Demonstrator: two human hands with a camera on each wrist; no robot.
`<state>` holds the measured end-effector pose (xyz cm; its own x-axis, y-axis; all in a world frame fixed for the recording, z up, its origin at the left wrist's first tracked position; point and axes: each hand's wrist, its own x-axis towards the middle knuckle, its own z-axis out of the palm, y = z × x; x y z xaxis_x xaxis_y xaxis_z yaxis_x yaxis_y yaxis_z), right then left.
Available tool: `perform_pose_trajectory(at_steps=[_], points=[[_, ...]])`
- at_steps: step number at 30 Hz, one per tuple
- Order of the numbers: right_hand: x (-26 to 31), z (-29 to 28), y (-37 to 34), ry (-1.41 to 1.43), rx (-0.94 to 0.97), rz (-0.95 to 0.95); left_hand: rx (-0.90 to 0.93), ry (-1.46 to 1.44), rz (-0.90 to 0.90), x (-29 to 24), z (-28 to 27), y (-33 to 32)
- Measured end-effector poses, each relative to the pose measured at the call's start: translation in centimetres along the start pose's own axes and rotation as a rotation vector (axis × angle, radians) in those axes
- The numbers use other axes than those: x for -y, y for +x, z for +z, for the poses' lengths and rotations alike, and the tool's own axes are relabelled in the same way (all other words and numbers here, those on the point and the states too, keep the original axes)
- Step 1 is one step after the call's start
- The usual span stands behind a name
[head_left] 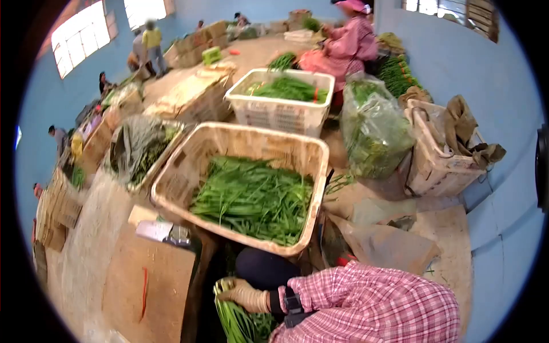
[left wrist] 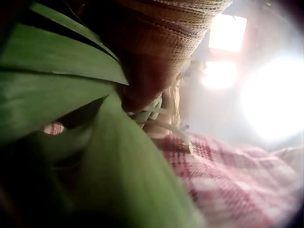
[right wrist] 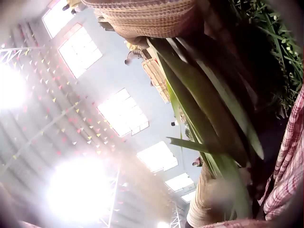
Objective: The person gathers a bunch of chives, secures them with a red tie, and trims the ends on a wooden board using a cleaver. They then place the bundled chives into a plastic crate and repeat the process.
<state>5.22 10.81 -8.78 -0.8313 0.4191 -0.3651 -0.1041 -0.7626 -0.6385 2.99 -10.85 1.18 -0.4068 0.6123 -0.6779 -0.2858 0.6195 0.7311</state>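
Observation:
Low in the head view, my gloved right hand (head_left: 245, 294) grips a bunch of long, flat-leaved greens (head_left: 233, 324) near its pale stem ends, with the leaves hanging downward. The right wrist view shows this ribbed beige glove at the top, the leaves (right wrist: 204, 95) running down from it to the other gloved hand. My left hand (left wrist: 161, 38) is outside the head view; in its own wrist view its fingers close round broad green leaves (left wrist: 57, 90), with thin pale stems (left wrist: 166, 126) poking out beside them.
A large crate (head_left: 240, 128) of cut greens (head_left: 251, 197) stands in front. A board (head_left: 148, 280) with a red strip (head_left: 144, 294) lies at left. Behind are another crate (head_left: 280, 117), a plastic bag of greens (head_left: 374, 126) and a seated person (head_left: 351, 43).

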Motion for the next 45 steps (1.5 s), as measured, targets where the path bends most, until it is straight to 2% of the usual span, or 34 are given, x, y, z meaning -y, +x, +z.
perform_pose_trajectory(at_steps=[1,2,3,4,5,6,8,9,11,12,14,15,16,18,20,22,24,25,26,28,30,31,33,34,35,36,38,42,44,45], points=[[0.2,0.2,0.6,-0.262,-0.141,-0.121,0.063,-0.133,-0.001,-0.5,-0.2,0.5],[0.3,-0.3,1.9,-0.409,-0.172,-0.252,0.125,-0.268,-0.010,-0.8,-0.4,0.8],[0.2,-2.1,1.6,-0.804,0.141,-0.445,0.187,-0.399,-0.027,-0.3,-0.9,0.4],[-0.2,-2.9,3.3,-0.606,0.249,-0.343,0.355,0.053,0.413,2.6,-2.7,0.4],[-0.4,-3.6,5.1,-0.410,0.335,-0.226,0.297,0.197,0.251,-0.6,-2.4,-1.1],[3.2,0.7,1.4,0.096,0.279,0.057,0.080,0.546,0.887,1.4,-3.2,0.0],[5.0,1.8,0.3,0.257,0.284,0.144,0.084,0.532,0.947,3.0,-3.5,0.0],[5.1,2.1,0.1,0.261,0.302,0.158,0.062,0.539,0.938,2.6,-2.9,-0.6],[4.7,1.8,-0.5,0.389,0.378,0.256,0.013,-0.464,0.033,1.3,-1.1,-1.5],[4.5,1.7,-0.6,0.393,0.377,0.265,0.007,-0.467,0.026,1.3,-0.8,-1.6],[4.5,2.1,-0.8,-0.372,0.048,-0.423,-0.010,-0.552,0.020,1.4,-0.6,-2.1],[5.1,1.5,-0.7,-0.520,0.015,-0.566,-0.113,-0.502,-0.004,1.2,-0.4,-2.2],[5.2,1.9,-0.9,-0.517,0.070,-0.571,-0.127,-0.504,0.006,0.9,-0.7,-2.3],[6.2,4.4,-3.0,-1.173,0.113,-0.450,0.025,-0.604,-0.016,0.3,-0.7,-2.8],[5.4,5.7,-2.6,-1.587,0.182,-0.464,0.024,-0.614,-0.024,-0.4,0.3,-2.9],[4.9,6.2,-1.8,-1.635,0.181,-0.550,-0.191,-0.706,0.037,-0.2,1.0,-3.1],[4.8,5.4,-0.1,-1.641,0.087,-0.749,-0.194,-0.606,-0.037,1.2,-0.5,-3.7],[5.5,5.1,0.8,-1.665,-0.033,-0.786,-0.095,-0.666,-0.059,3.4,-1.7,-3.7],[6.6,4.8,1.4,-1.612,-0.075,-0.824,0.003,-0.727,-0.082,4.3,-2.1,-3.9],[8.5,3.6,2.7,-1.528,-0.185,-0.981,0.026,-0.834,-0.038,4.9,-1.7,-4.1],[10.9,2.6,2.8,-1.775,-0.293,-0.822,-0.038,-0.865,0.010,4.6,-1.4,-4.5],[10.8,2.6,2.6,-1.777,-0.277,-0.825,-0.039,-0.882,-0.014,4.9,-1.5,-4.6],[10.4,2.1,1.0,-1.905,0.071,-0.863,-0.066,-0.909,0.001,4.6,-1.1,-4.7],[9.2,3.3,0.1,-1.705,0.259,-0.806,-0.083,-0.926,0.017,4.1,-0.9,-4.5],[7.1,3.9,-0.1,-1.371,0.384,-0.796,-0.078,-0.926,0.016,3.7,-0.7,-4.3],[5.9,5.1,-0.9,-1.130,0.423,-0.484,-0.074,-0.921,0.034,3.5,-0.4,-4.2],[3.9,5.8,-0.1,-1.044,0.347,-0.274,-0.069,-0.917,0.047,3.5,-0.2,-4.2],[3.1,6.1,0.6,-1.068,0.280,-0.223,-0.060,-0.849,0.017,3.7,-0.7,-4.1],[3.8,6.2,0.7,-1.034,0.323,0.061,-0.025,-0.852,0.004,4.0,-0.5,-4.2],[3.9,6.2,0.6,-1.022,0.374,0.117,-0.050,-0.832,0.027,4.1,-0.4,-4.0]])
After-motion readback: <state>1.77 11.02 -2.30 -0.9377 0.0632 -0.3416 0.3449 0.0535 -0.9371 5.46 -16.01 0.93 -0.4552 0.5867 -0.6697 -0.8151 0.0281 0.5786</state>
